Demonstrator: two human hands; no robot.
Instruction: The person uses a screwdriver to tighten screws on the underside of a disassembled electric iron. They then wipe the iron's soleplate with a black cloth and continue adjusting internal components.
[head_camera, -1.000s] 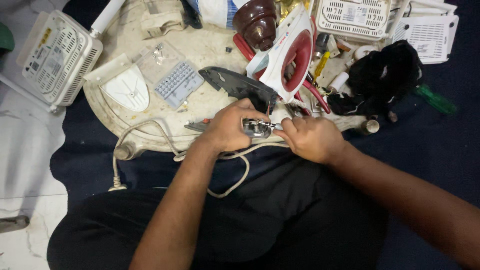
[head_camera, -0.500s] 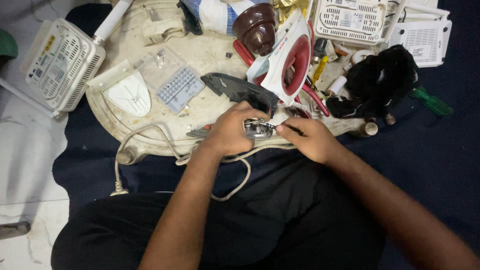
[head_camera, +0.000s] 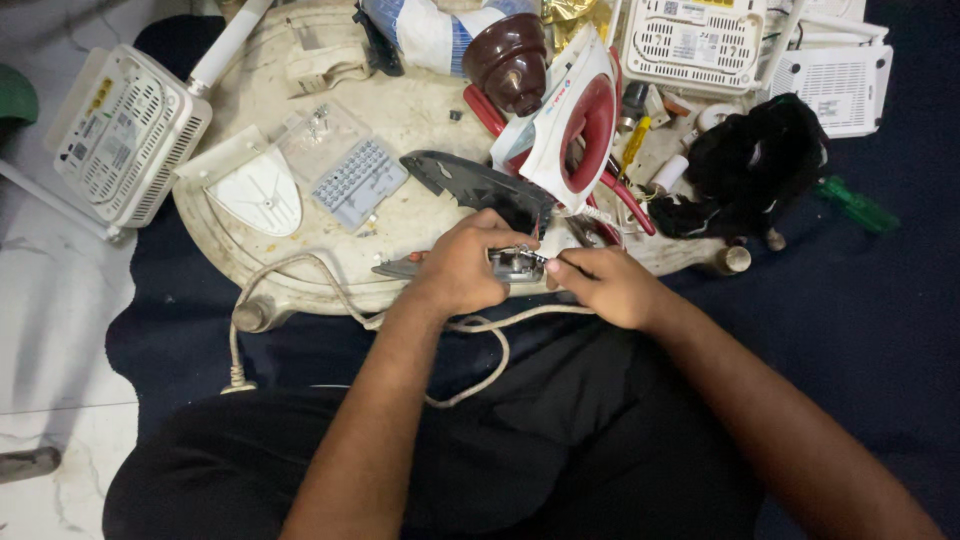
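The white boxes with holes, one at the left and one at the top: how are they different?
The left box lies tilted on the floor beside the round table; the top box sits on the table, partly cut off by the picture edge. The left box has a white stick-like part by it; the top box shows none. Both are white, with vent slots.

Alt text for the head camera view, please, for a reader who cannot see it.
Seen from above, a seated person's left hand and right hand hold a small metal part at the edge of a cluttered round white table. A red-and-white clothes iron body, a dark soleplate and a beige cord lie nearby.
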